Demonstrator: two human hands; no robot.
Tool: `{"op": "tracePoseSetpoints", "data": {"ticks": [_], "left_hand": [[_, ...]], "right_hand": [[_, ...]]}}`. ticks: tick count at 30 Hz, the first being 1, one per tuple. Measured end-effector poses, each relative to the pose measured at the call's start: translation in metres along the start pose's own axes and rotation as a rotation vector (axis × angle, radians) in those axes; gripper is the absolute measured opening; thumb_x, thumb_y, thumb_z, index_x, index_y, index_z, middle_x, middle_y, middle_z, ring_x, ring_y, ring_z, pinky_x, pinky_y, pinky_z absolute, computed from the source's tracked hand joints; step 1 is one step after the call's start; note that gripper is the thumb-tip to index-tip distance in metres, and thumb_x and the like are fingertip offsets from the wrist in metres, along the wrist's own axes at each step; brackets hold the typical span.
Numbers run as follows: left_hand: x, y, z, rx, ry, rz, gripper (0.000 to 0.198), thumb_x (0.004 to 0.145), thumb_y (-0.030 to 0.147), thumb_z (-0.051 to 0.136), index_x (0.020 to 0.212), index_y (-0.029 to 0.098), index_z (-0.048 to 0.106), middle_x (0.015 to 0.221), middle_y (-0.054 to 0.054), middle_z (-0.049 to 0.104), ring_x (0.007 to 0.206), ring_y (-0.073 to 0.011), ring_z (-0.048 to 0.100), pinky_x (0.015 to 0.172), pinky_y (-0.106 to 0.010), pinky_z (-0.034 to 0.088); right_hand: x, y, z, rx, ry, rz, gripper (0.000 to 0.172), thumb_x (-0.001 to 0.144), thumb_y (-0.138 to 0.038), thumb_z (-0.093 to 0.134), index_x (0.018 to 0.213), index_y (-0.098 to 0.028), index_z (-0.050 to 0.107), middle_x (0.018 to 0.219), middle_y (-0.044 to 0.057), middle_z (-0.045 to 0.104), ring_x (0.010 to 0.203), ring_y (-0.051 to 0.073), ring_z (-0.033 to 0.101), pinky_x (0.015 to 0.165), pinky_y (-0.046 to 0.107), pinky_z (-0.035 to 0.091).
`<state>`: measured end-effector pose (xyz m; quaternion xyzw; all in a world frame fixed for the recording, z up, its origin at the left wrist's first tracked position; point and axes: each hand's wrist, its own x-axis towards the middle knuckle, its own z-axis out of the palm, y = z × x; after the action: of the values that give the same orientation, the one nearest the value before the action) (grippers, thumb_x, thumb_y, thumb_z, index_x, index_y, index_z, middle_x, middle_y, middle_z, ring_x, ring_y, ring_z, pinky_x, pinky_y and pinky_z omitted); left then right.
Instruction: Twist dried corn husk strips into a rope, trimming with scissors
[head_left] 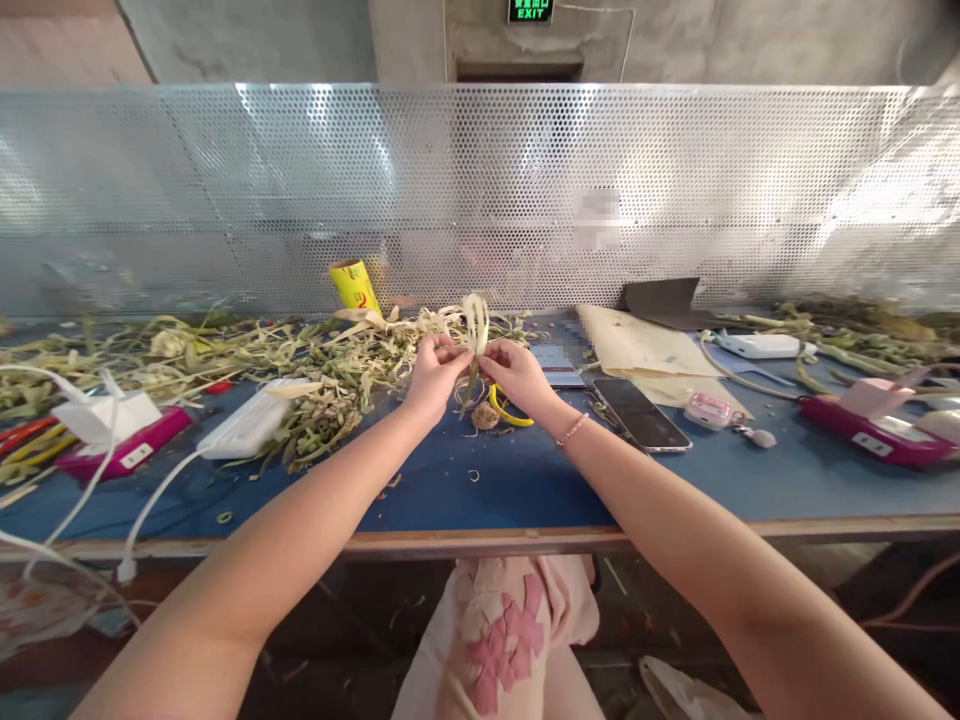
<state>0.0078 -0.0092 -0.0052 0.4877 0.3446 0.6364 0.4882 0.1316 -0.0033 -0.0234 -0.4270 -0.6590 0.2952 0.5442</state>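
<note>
Pale, looped plant strips (476,322) stand upright between my two hands, over the middle of the blue table (480,500). My left hand (437,378) is closed, its thumb and fingers pinching the base of the strips from the left. From the right, my right hand (517,375) pinches the same base, and the fingertips of both hands nearly meet. A green stem end hangs below the fingers. Just beneath lie a small brown round clump (484,416) and a yellow curved handle (514,412).
Dried leaves (322,425) are heaped at left, near a yellow tube (355,287) and a white power bank (251,420). At right lie a phone (641,413), brown paper (645,345), a pink case (709,409) and a power strip (877,435). A perforated metal screen (517,180) stands behind.
</note>
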Motion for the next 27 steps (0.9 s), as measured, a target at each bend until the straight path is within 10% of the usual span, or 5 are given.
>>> {"op": "tracePoseSetpoints", "data": {"ticks": [16,27], "left_hand": [[0.001,-0.006,-0.002,0.159,-0.135,0.159,0.039,0.054,0.014,0.069,0.077,0.02,0.039,0.06,0.006,0.058,0.058,-0.0083,0.058,0.062,-0.023,0.045],[0.003,-0.003,-0.003,0.118,-0.011,0.062,0.036,0.054,0.013,0.068,0.075,0.02,0.039,0.055,0.008,0.054,0.052,-0.0075,0.054,0.057,-0.023,0.045]], "right_hand": [[-0.005,-0.012,-0.003,-0.186,0.035,-0.054,0.028,0.075,-0.043,0.048,0.06,-0.019,0.044,0.051,-0.004,0.043,0.05,0.009,0.039,0.05,0.023,0.033],[0.003,-0.001,-0.004,0.003,-0.029,0.019,0.017,0.073,-0.031,0.048,0.067,-0.017,0.056,0.059,0.0,0.056,0.054,0.011,0.05,0.052,0.024,0.042]]}}
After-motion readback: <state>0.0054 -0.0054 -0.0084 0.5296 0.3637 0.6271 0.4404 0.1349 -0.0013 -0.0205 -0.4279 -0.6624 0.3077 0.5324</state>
